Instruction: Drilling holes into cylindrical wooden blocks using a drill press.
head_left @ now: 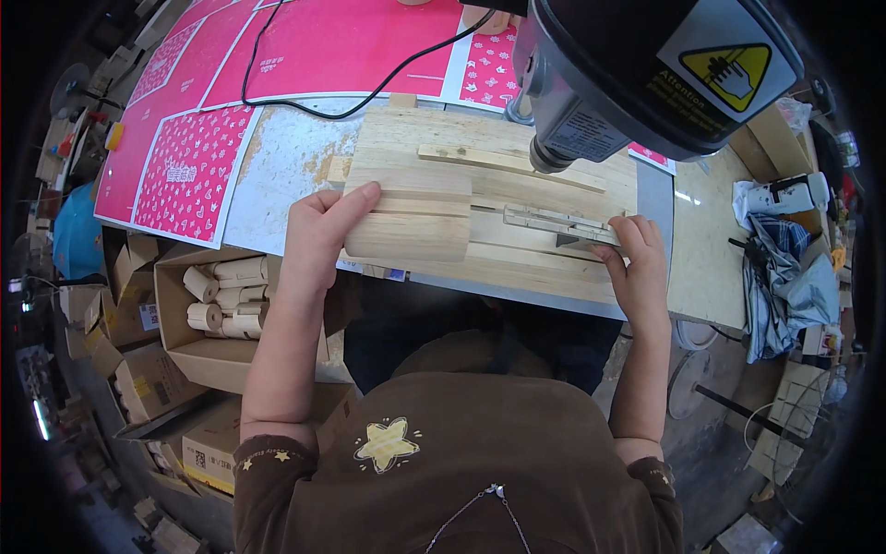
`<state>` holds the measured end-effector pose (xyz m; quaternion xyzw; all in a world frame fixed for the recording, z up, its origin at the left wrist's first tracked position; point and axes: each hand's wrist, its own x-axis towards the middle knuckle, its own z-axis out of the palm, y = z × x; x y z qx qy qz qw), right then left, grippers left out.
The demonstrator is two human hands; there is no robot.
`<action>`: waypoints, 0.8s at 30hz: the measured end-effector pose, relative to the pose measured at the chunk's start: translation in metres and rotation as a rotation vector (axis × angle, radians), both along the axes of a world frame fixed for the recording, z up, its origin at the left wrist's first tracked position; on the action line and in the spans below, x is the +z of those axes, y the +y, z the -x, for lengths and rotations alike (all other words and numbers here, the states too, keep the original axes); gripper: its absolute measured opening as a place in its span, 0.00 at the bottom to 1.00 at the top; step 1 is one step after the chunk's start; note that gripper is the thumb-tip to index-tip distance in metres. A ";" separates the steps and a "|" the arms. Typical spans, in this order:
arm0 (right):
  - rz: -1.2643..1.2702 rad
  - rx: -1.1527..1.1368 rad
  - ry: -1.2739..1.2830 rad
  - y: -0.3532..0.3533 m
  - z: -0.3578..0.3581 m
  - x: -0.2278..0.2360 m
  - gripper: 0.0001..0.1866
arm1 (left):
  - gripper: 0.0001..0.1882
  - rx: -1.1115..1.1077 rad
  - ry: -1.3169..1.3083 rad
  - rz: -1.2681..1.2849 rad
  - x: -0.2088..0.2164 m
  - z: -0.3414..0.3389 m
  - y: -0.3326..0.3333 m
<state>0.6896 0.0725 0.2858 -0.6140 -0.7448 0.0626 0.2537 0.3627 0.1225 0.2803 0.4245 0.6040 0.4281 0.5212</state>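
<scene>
My left hand (321, 231) is closed on the left end of a pale wooden cylinder (420, 235) with a straight groove along its top. The thumb lies on the wood, while the other fingers are mostly hidden. The cylinder rests on a wooden board (388, 143) with thin wooden strips (512, 168) on it. Between the thumb and fingers of my right hand (637, 254) is the right end of a long, narrow, partly see-through strip (549, 222). It reaches left over the board, apart from the cylinder; its exact kind is unclear.
A drill press head (591, 102) with a dark cover overhangs the board's right part. A black cable (397, 69) crosses pink printed sheets (360, 42) behind. At lower left stands a carton (198, 346) of grooved wooden cylinders. Grey cloth (784, 286) hangs at right.
</scene>
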 end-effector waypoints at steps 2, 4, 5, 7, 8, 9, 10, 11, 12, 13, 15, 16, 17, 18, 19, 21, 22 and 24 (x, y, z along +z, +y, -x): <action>-0.004 0.000 -0.003 -0.002 0.000 0.001 0.15 | 0.21 -0.032 0.026 -0.002 -0.002 -0.005 0.002; -0.006 0.030 0.002 -0.001 0.003 -0.002 0.15 | 0.22 -0.055 0.154 0.102 -0.009 -0.017 0.004; -0.008 0.032 0.004 -0.001 0.003 -0.001 0.15 | 0.22 -0.053 0.156 0.101 -0.009 -0.021 0.003; 0.027 0.018 -0.011 -0.002 0.001 0.002 0.15 | 0.23 -0.061 0.049 0.137 -0.011 -0.027 0.002; 0.026 0.015 -0.013 -0.003 0.000 0.001 0.15 | 0.23 -0.064 0.047 0.137 -0.012 -0.027 0.002; 0.029 0.020 -0.001 -0.003 -0.002 0.001 0.15 | 0.23 -0.074 0.049 0.144 -0.011 -0.028 0.003; 0.032 0.026 0.011 -0.002 -0.004 0.001 0.15 | 0.23 -0.084 0.051 0.151 -0.011 -0.029 0.003; 0.029 0.025 0.008 -0.001 -0.006 0.001 0.15 | 0.23 -0.085 0.049 0.148 -0.011 -0.029 0.004; 0.039 0.028 0.005 -0.002 -0.007 0.002 0.15 | 0.22 -0.090 0.059 0.155 -0.011 -0.028 0.002; 0.050 0.031 0.002 -0.002 -0.008 0.002 0.15 | 0.22 -0.094 0.069 0.163 -0.011 -0.028 0.002; 0.063 0.049 -0.005 0.000 -0.009 0.004 0.15 | 0.21 -0.118 0.078 0.121 -0.012 -0.028 0.001; 0.076 0.071 -0.010 0.002 -0.009 0.006 0.15 | 0.20 -0.137 0.088 0.078 -0.012 -0.028 0.001; 0.075 0.068 -0.010 0.004 -0.011 0.006 0.15 | 0.20 -0.140 0.089 0.077 -0.013 -0.027 0.002; 0.100 0.092 -0.007 0.007 -0.012 0.008 0.15 | 0.20 -0.177 0.073 0.059 -0.015 -0.025 0.003; 0.124 0.117 -0.006 0.009 -0.013 0.009 0.14 | 0.20 -0.213 0.056 0.040 -0.017 -0.024 0.004; 0.106 0.094 -0.037 0.009 -0.007 0.008 0.14 | 0.20 -0.203 0.024 0.045 -0.023 -0.026 0.005; 0.090 0.072 -0.069 0.008 -0.003 0.007 0.14 | 0.20 -0.193 -0.009 0.051 -0.026 -0.028 0.004; 0.052 0.036 -0.066 0.004 0.005 0.001 0.14 | 0.22 -0.144 -0.091 -0.014 -0.032 -0.039 -0.001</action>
